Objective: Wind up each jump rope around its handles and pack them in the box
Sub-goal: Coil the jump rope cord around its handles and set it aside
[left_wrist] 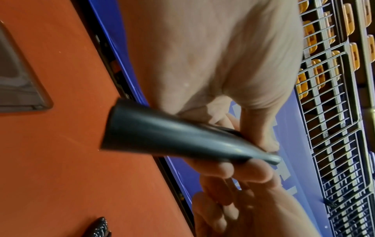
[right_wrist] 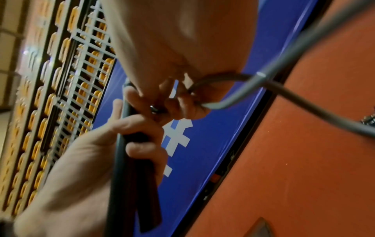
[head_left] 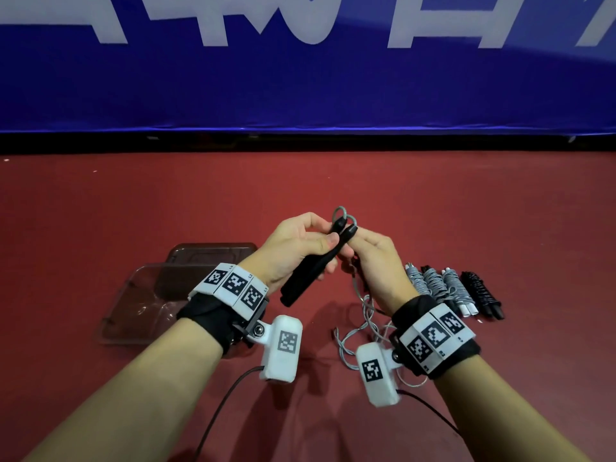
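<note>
Red worktop (head_left: 433,208), with a blue banner (head_left: 300,88) bearing white lettering along its far edge. Left hand (head_left: 293,248): fingers and thumb curled round 2 black handles (head_left: 311,270) held side by side above the worktop, butt ends pointing down toward the person, tapered tips pointing away. Right hand (head_left: 376,261): fingers curled at the handle tips, pinching the grey rope (head_left: 361,315) where it leaves them; a small loop of rope stands just above the tips. From the right hand the rope hangs down and lies in loose, unwound coils on the worktop between the 2 wrists. In the right wrist view the rope (right_wrist: 304,99) passes close across the lens, and the handles (right_wrist: 134,176) run down through the left hand's grip. Clear plastic box (head_left: 140,308): on the worktop to the left, behind the left wrist, with a second clear piece (head_left: 213,255) lying just beyond and overlapping it; which is lid and which is base cannot be told. Wound ropes (head_left: 453,290): 4 bundles in a row on the worktop to the right, just beyond the right wrist, 3 grey-and-white, 1 black (head_left: 481,295) at the far right. Both wrists carry black straps with white marker blocks and cameras.
</note>
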